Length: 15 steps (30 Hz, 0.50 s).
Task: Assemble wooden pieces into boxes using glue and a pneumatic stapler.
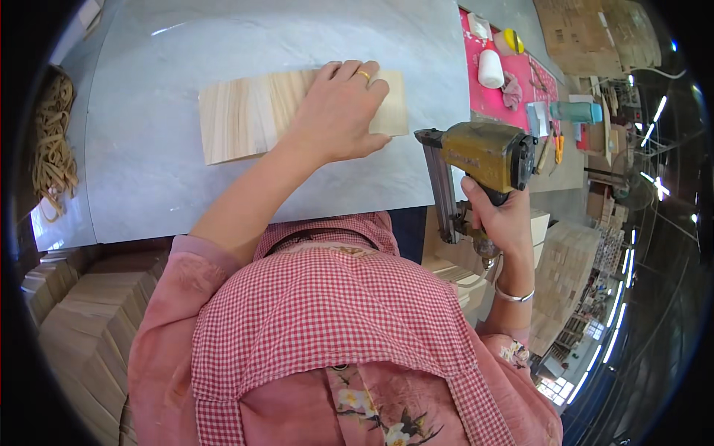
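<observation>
A flat, pale wooden board [249,115] with streaky grain lies on the grey tabletop [156,141]. Across its right part rests my left hand [343,111], fingers over the far edge and thumb at the near right edge, gripping it. A gold ring is on one finger. My right hand [504,217] is wrapped round the handle of a yellow and black nail gun [480,154], held upright just off the table's right front edge. The gun's nose points left, toward the board but apart from it. A hose fitting hangs below its handle.
Tan bands [56,141] hang at the left edge. A pink surface [480,93] on the right holds a white bottle [490,68], a yellow-lidded jar [509,41] and a crumpled cloth [512,91]. Beyond is a teal bottle [580,112]. Stacked wood [93,327] stands lower left.
</observation>
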Motion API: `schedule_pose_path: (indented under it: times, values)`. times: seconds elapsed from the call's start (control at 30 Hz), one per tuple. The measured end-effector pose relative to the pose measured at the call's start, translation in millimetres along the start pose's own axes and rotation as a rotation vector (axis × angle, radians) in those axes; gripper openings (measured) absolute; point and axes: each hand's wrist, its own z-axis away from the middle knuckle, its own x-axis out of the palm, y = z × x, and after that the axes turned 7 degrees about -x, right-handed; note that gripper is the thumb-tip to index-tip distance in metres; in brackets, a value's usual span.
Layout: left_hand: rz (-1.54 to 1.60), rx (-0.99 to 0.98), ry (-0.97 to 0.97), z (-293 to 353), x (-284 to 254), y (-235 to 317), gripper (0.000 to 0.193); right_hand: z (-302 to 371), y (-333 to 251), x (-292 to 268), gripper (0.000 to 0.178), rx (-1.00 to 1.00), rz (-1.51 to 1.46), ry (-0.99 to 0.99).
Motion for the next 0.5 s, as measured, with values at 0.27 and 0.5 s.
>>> schedule_pose_path:
  times: [0.27,0.5]
  values:
    - [0.034,-0.004,0.014,2.8,1.1,0.1,0.048,0.5,-4.5,8.1,0.018,-0.003,0.017,-0.058]
    - [0.046,-0.012,-0.007,2.0,0.6,0.0,0.049,-1.2,-6.5,12.8,0.017,0.06,0.015,-0.06]
